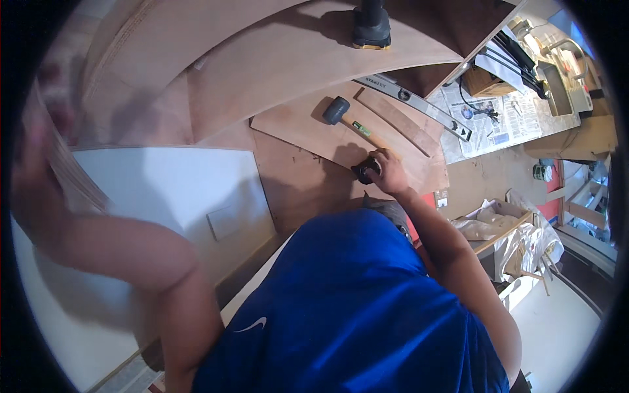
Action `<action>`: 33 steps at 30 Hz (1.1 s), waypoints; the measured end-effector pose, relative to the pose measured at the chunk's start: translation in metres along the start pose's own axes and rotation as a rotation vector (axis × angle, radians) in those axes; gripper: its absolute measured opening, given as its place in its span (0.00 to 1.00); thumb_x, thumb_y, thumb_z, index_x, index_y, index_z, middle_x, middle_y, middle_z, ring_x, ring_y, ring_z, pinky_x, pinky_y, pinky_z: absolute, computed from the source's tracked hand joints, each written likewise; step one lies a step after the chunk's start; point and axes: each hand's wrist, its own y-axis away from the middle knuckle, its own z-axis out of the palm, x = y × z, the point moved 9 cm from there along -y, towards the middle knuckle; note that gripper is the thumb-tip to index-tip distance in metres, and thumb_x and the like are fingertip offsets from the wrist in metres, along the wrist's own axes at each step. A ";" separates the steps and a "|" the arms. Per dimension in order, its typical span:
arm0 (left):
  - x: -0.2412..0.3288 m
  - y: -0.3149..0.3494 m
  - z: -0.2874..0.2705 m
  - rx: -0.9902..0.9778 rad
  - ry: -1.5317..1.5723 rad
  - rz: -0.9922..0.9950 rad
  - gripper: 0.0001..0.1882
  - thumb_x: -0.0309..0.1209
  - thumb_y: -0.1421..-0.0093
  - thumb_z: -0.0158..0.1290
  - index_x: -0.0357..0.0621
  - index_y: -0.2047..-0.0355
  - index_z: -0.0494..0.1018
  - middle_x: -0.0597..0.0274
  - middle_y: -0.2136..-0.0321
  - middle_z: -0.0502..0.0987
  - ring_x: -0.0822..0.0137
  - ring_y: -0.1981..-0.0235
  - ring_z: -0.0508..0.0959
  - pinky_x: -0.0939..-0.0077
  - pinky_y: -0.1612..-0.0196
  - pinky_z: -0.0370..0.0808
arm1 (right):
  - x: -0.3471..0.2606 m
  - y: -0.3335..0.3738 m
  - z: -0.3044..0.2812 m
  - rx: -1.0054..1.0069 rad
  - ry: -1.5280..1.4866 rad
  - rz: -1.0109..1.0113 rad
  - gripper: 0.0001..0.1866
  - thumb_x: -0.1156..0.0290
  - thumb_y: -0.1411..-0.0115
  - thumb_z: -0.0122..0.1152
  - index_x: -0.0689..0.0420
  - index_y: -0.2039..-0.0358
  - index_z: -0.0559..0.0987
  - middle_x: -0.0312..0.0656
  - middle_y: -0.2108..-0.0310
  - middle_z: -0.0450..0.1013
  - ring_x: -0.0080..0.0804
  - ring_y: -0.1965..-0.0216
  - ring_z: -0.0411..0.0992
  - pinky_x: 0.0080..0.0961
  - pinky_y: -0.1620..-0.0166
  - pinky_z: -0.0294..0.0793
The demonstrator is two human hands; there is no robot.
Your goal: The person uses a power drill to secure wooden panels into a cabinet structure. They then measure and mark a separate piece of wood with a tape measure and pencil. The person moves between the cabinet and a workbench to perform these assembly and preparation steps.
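The right hand (388,171) is closed around a small black object (364,171) on the plywood sheet (308,124), with the rubber mallet (347,118) just at 11 o'clock from it. The left hand (39,141) is blurred at 9 o'clock — I cannot tell its grip — beside a thin panel edge (78,183). The mallet could be knocked; free room lies toward the white board (164,190).

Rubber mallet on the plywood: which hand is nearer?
Right. The right hand grips a small black object just below the rubber mallet, near its handle end. The left hand is far off at the left rim, blurred.
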 end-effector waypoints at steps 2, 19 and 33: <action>-0.041 0.067 0.020 -0.224 0.081 0.157 0.32 0.54 0.40 0.58 0.37 0.48 0.76 0.51 0.55 0.81 0.59 0.53 0.82 0.64 0.48 0.77 | 0.020 0.006 -0.019 0.050 -0.068 0.078 0.21 0.61 0.42 0.69 0.55 0.51 0.81 0.52 0.56 0.78 0.55 0.56 0.79 0.44 0.53 0.79; -0.030 0.295 0.373 -0.782 1.548 -0.789 0.37 0.38 0.33 0.59 0.38 0.30 0.58 0.58 0.39 0.72 0.67 0.39 0.73 0.68 0.37 0.69 | -0.156 -0.243 -0.284 0.566 -0.531 -0.197 0.37 0.61 0.49 0.80 0.64 0.43 0.74 0.53 0.47 0.76 0.47 0.44 0.75 0.39 0.41 0.73; -0.045 0.252 0.337 -0.526 1.419 -0.613 0.23 0.30 0.36 0.51 0.37 0.41 0.69 0.52 0.54 0.80 0.59 0.54 0.82 0.62 0.49 0.80 | -0.150 -0.089 -0.269 0.519 -1.191 -0.003 0.13 0.74 0.40 0.61 0.64 0.55 0.77 0.45 0.68 0.77 0.35 0.75 0.76 0.32 0.65 0.80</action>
